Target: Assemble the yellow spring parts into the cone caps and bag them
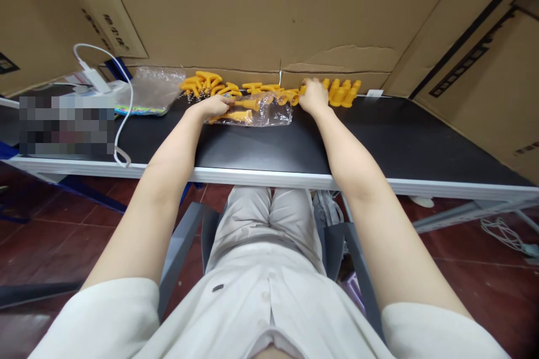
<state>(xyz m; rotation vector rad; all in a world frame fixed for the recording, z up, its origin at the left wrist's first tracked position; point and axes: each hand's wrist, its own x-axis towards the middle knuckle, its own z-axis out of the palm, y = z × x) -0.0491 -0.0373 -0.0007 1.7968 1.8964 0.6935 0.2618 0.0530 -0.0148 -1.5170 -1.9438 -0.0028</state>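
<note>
My left hand (217, 105) is closed on the left end of a clear plastic bag (275, 115), with yellow tube-shaped pieces (242, 116) in or under the film. Beyond that hand lies a pile of yellow T-shaped handles (206, 79) with thin metallic parts. My right hand (315, 95) has its fingers curled down at the back of the table, a yellow plastic piece (302, 90) at its fingertips. Just right of it, several yellow tapered tubes (343, 93) stand in a cluster. More yellow pieces (263, 88) lie between my hands, partly behind the bag.
Cardboard walls (252, 11) close off the back and sides of the black table (265, 148). At left are a flat clear plastic package (154, 90), a white charger (97, 79) with its looping cable, and a blurred-out patch. A small white piece (374, 93) lies at back right.
</note>
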